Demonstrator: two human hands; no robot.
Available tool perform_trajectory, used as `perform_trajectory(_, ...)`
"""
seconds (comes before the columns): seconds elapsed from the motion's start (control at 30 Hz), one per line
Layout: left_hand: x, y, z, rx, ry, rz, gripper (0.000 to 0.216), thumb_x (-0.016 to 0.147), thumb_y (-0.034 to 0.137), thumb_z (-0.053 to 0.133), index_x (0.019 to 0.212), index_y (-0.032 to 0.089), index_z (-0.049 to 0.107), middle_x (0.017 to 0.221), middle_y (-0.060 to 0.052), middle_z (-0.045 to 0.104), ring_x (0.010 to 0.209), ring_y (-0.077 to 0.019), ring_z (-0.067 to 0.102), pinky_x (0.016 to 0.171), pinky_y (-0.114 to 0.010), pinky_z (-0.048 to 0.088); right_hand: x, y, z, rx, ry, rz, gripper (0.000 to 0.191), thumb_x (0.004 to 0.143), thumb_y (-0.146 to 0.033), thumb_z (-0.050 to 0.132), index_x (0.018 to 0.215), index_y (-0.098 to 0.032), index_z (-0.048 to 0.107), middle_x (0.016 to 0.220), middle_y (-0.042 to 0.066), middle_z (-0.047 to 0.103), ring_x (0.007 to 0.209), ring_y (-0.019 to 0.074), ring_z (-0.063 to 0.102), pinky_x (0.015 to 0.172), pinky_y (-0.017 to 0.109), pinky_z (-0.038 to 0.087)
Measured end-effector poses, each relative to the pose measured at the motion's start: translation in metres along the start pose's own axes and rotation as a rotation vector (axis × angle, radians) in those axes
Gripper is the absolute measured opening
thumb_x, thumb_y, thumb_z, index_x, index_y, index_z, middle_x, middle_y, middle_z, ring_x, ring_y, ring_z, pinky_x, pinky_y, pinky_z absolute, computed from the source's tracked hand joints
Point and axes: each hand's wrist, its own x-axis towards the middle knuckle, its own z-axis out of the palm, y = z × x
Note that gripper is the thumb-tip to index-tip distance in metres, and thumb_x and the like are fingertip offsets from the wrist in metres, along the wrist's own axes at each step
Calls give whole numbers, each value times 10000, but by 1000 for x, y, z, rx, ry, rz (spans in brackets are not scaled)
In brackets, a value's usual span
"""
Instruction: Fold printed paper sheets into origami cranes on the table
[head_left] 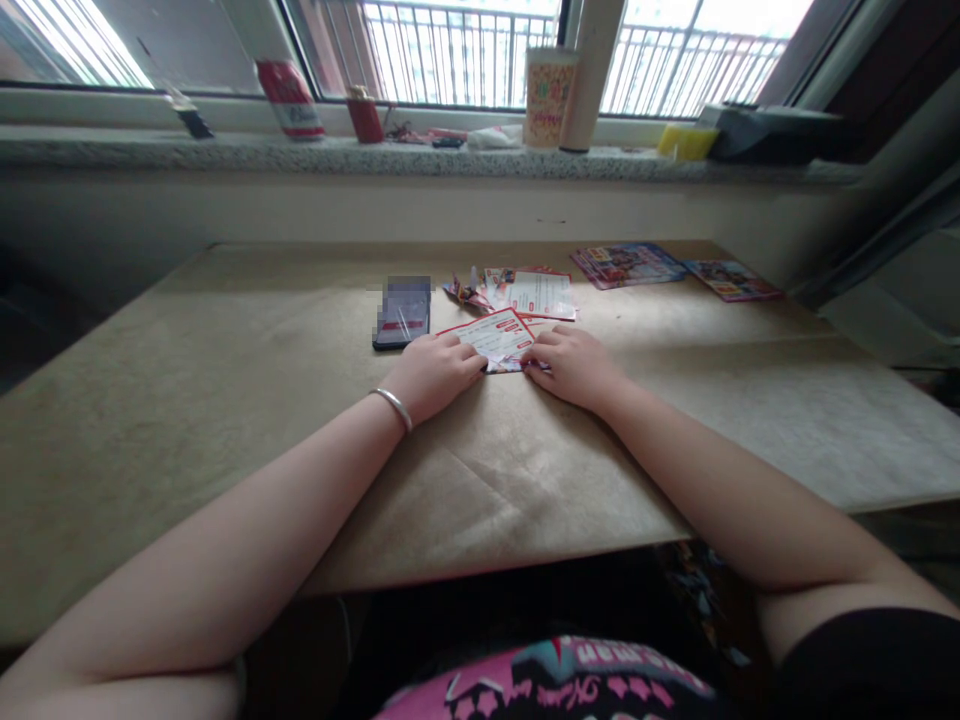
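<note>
A white printed packet with red edging (487,332) lies at an angle near the middle of the table, its near edge between my two hands. My left hand (436,376), with a silver bangle at the wrist, has its fingers curled over the packet's left near corner. On the right near corner, the fingers and thumb of my right hand (576,366) close on the packet. Just behind lies a second printed packet (544,294), with a crumpled colourful wrapper (468,293) at its left. A dark phone (406,318) rests left of the packets.
Several colourful packets (628,264) are stacked at the back right, beside another packet (733,280). On the stone windowsill (247,155) stand a red can (289,98), a red container (364,116), a patterned cup (549,98) and a yellow item (686,141).
</note>
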Motion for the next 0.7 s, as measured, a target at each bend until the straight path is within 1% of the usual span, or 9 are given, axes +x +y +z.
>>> perform_trajectory(0.1,4,2,-3,32,8,40,226,921,184,448,840,159,657,840,-88,679,850,-223,602,700,-341,451,1,-3,1,48,18,3,207,864,-277,522,918,-202,707,961,70,695,941,226,562,844,332,395)
perform_trajectory(0.2,7,3,-1,-6,45,42,238,915,206,445,786,153,639,828,-85,673,832,-203,590,702,-319,448,1,-7,2,136,49,26,155,834,-248,543,865,-210,691,934,53,693,910,209,566,828,315,406)
perform_trajectory(0.3,8,7,3,-51,119,13,272,914,223,417,767,154,634,795,-74,664,773,-175,583,694,-299,441,2,-12,4,219,98,47,136,826,-230,534,839,-207,667,882,43,685,875,194,568,799,299,417)
perform_trajectory(0.4,6,11,7,-106,192,-4,269,913,230,409,773,164,629,771,-53,652,701,-155,575,637,-280,415,4,-16,6,276,121,47,100,800,-219,548,809,-209,647,829,36,675,861,193,566,787,294,423)
perform_trajectory(0.57,5,16,10,-227,289,-38,268,929,350,461,792,175,610,783,-30,638,667,-138,564,598,-253,389,8,-21,12,385,199,52,49,739,-180,575,735,-215,609,781,19,657,813,186,569,751,292,432)
perform_trajectory(0.7,5,19,9,-268,326,-52,260,923,317,468,736,177,582,760,-21,617,640,-128,537,570,-246,360,7,-21,13,439,229,79,45,709,-177,590,694,-218,598,755,12,647,795,182,575,716,283,436)
